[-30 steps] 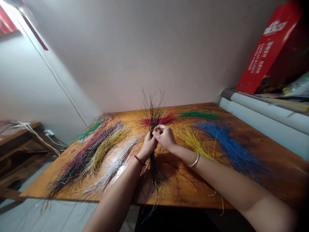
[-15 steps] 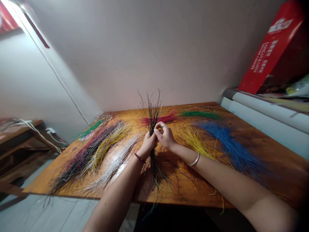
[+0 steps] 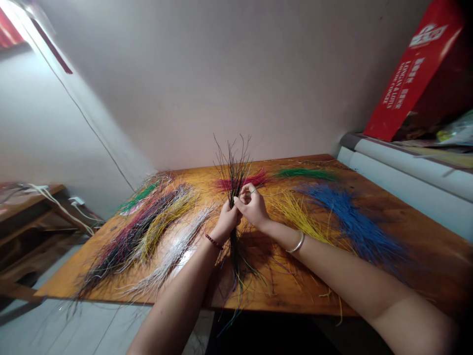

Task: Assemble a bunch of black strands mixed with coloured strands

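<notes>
An upright bundle of thin, mostly black wires (image 3: 233,170) stands fanned out at its top, with some green, yellow and blue strands at its lower end. My left hand (image 3: 226,219) is wrapped round its middle. Close against it, my right hand (image 3: 254,207) pinches at the bundle's right side with thumb and forefinger; whatever lies between those fingertips is too small to name. Behind the bundle lie red wires (image 3: 260,178). Yellow wires (image 3: 301,217) lie beyond my right wrist, and silver-white wires (image 3: 185,241) lie left of my left forearm.
On the wooden table (image 3: 417,231) are blue wires (image 3: 351,222), green wires (image 3: 306,173) and a mixed row of dark, red and yellow wires (image 3: 140,231). A red box (image 3: 410,74) stands at the right on long white rolls (image 3: 402,172). Cables (image 3: 55,202) hang at the left.
My right hand's forefinger has lifted slightly and curls more openly beside the bundle. The left hand keeps its hold, and the wire tops have shifted a little to the right.
</notes>
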Action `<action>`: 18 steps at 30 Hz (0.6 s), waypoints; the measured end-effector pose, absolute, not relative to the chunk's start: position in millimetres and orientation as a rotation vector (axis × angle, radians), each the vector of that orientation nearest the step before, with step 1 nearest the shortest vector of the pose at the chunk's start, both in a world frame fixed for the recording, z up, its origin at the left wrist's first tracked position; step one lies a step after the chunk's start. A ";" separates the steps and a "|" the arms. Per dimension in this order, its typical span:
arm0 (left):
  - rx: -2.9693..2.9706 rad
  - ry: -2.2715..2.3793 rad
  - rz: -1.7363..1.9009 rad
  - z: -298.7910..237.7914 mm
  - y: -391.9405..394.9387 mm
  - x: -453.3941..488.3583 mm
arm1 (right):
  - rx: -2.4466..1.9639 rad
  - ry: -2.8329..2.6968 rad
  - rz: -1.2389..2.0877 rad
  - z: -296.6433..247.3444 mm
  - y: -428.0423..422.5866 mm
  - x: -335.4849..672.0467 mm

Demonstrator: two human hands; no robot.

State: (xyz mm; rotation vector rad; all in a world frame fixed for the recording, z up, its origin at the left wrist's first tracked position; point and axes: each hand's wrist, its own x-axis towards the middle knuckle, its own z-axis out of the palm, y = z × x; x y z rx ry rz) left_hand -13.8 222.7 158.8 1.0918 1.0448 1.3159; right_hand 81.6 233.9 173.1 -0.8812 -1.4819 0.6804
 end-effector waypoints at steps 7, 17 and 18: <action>1.072 1.049 1.314 161.7 220.8 -13.7 | -0.874 -1.540 0.614 174.2 231.4 83.1; 1.084 1.038 1.299 157.8 222.5 -14.1 | -0.916 -1.572 0.591 172.6 234.9 82.7; 1.078 1.033 1.298 158.1 222.5 -14.4 | -0.902 -1.566 0.606 172.9 234.8 82.7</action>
